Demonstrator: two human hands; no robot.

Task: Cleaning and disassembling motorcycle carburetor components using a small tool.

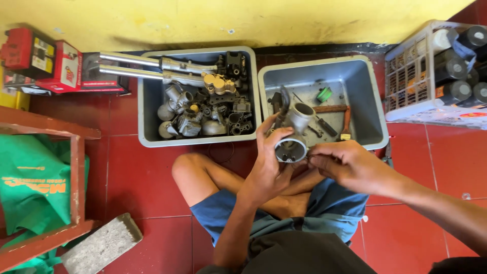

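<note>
Hands: left hand [267,162] grips the carburetor [294,133]; right hand [345,165] pinches at its rim.
Carburetor: before the right tray [373,109], above the lap.
Axis: tilts up toward tray.
Nearer: left.

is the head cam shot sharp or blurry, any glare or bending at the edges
Head view: even daylight, soft shadows inside the grey tubs; the metal carburetor held by the left hand is sharp, as is the right hand; mild shine on the chrome tubes; the wide lens bows the yellow wall at the edges.
</note>
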